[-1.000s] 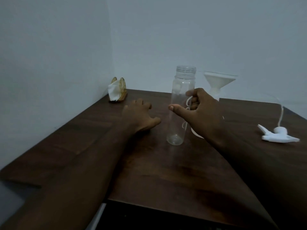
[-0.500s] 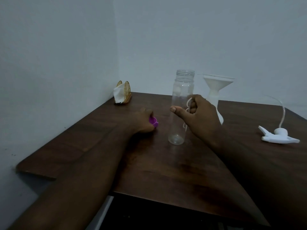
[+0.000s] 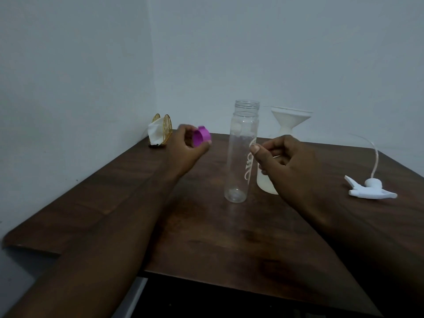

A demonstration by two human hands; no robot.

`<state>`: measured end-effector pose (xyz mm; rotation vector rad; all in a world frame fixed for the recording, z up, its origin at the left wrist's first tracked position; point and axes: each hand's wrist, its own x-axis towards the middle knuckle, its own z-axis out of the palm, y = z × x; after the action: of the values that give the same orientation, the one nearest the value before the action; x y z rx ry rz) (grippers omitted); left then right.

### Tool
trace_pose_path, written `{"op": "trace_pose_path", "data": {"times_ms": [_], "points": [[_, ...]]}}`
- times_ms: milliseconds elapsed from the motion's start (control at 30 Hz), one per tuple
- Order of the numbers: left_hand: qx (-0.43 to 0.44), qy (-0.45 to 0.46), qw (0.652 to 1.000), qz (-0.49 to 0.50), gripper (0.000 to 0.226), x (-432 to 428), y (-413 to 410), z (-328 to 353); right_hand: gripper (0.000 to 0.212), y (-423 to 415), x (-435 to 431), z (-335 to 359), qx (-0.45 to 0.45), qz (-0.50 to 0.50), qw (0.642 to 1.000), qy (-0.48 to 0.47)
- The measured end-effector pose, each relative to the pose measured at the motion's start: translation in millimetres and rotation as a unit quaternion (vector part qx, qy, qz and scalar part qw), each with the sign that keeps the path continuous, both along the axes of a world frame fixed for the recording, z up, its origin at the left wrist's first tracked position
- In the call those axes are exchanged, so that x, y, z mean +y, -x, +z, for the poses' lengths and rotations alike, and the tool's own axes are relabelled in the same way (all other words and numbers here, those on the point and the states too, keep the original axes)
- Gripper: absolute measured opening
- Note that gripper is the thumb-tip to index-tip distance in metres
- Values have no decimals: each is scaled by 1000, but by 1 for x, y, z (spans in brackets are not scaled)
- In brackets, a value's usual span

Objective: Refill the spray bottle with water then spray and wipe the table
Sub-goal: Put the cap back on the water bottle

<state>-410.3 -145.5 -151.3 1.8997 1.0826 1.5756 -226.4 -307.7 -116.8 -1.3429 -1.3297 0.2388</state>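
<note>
Left hand point(image 3: 186, 149) is pinching the purple cap point(image 3: 202, 138) above the worktop point(image 3: 206, 237), left of the clear bottle point(image 3: 241, 157). Right hand point(image 3: 289, 166) hangs half-curled by that bottle, can't tell if it's touching. Recapping looks next imo: steady the bottle low, seat the cap flat on the threads, then twist. Clear bottle looks empty. Funnel point(image 3: 290, 120) sits in the white spray bottle point(image 3: 266, 184) behind it, fill level mostly hidden; spray head point(image 3: 371, 191) lies off right.
</note>
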Motion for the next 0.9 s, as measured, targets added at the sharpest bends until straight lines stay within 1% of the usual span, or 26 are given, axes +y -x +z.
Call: {"op": "trace_pose_path", "data": {"times_ms": [67,100,167,233,300,400,533,633,767,833,900], "points": [[-104,-73,991,29,41,-13,-6,10,28,10,-2,7,22,51,998,-1],[-135,-115,983,39,42,-20,-9,15,27,15,-2,11,31,70,997,0],[-171,-193,966,27,42,-36,-15,23,29,25,-2,21,43,101,994,2],[-176,-259,950,-3,43,-50,-21,29,34,34,-1,31,54,132,990,0],[-157,-313,936,-29,43,-59,-27,31,38,40,0,39,56,148,987,-3],[-136,-346,926,-59,46,-66,-34,30,41,44,2,45,28,135,990,-5],[-113,-343,929,-77,45,-66,-36,27,36,43,3,47,23,130,991,-18],[-97,-306,943,-87,59,-64,-37,24,39,41,3,55,31,124,991,-32],[-67,-188,978,-66,86,-58,-44,14,42,30,9,78,30,87,992,-82],[-40,-118,990,-63,97,-55,-50,7,42,22,16,86,26,68,994,-86],[-19,-46,996,-77,106,-53,-55,2,44,15,25,87,-4,44,996,-80]]}}
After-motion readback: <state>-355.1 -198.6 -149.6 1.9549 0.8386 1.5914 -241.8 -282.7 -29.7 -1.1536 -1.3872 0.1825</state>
